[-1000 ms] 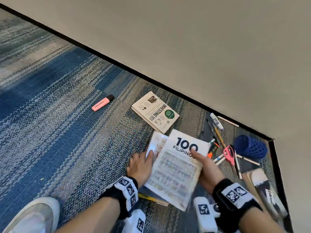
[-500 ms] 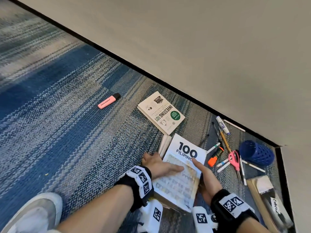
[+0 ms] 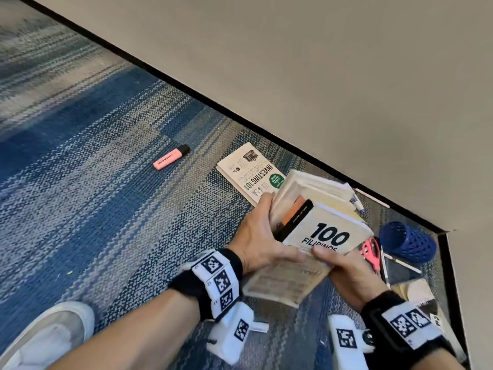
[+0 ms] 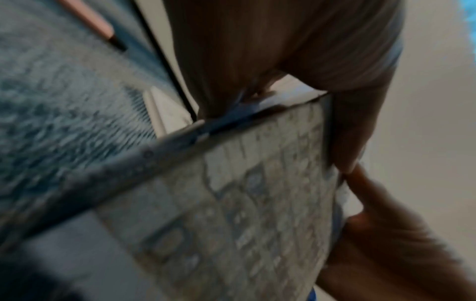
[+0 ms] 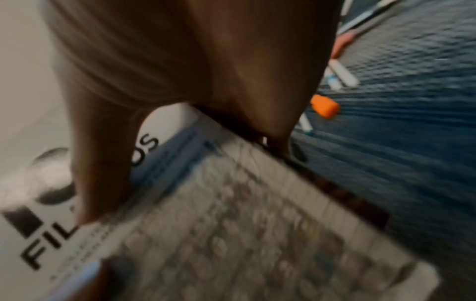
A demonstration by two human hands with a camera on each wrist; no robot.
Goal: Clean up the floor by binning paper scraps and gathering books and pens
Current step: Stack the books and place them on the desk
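Note:
Both hands hold a stack of books (image 3: 306, 209) tilted up off the carpet, with the "100 Filipinos" book (image 3: 329, 236) on top. My left hand (image 3: 262, 236) grips the stack's left side, fingers curled over its spines. My right hand (image 3: 344, 265) grips the near right edge, thumb on the cover (image 5: 231, 234). The "Investing 101" book (image 3: 249, 173) lies flat on the carpet just beyond the stack. A pink highlighter (image 3: 170, 157) lies alone to the left. Pens (image 5: 342, 71) and an orange highlighter (image 5: 326, 106) lie right of the stack.
A blue mesh pen cup (image 3: 406, 243) lies on its side in the corner beside pink scissors (image 3: 371, 251) and loose pens (image 3: 400, 261). The grey wall (image 3: 320, 89) with a black baseboard runs diagonally behind. My white shoe (image 3: 45, 335) is at the lower left.
The stack lay flat on the floor under my hands; now both hands have lifted and tilted it toward the wall, partly covering the Investing 101 book and the pens.

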